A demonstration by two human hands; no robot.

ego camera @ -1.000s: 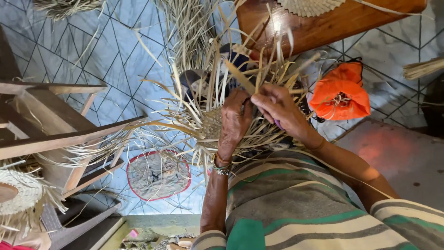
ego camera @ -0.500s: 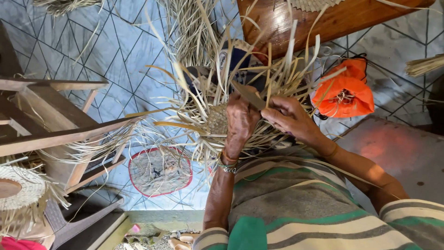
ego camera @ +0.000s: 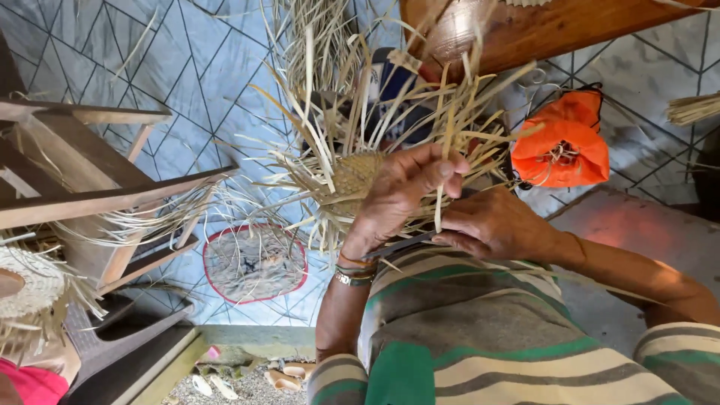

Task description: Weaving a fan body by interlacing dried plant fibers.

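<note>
Pinching one strip (ego camera: 441, 196), the left hand (ego camera: 397, 191) steadies a small woven patch (ego camera: 351, 178); the right hand (ego camera: 491, 225) grips a blade (ego camera: 401, 245). Most strands (ego camera: 420, 105) beyond them remain unwoven.

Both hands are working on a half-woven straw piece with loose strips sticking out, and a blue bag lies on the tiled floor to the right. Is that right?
Not quite: the bag is orange, not blue, as the head view shows. The rest holds: left hand and right hand are on the half-woven straw piece.

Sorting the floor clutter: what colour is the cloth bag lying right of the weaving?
Bright orange, with straw strands at its gathered opening; the head view shows it.
</note>
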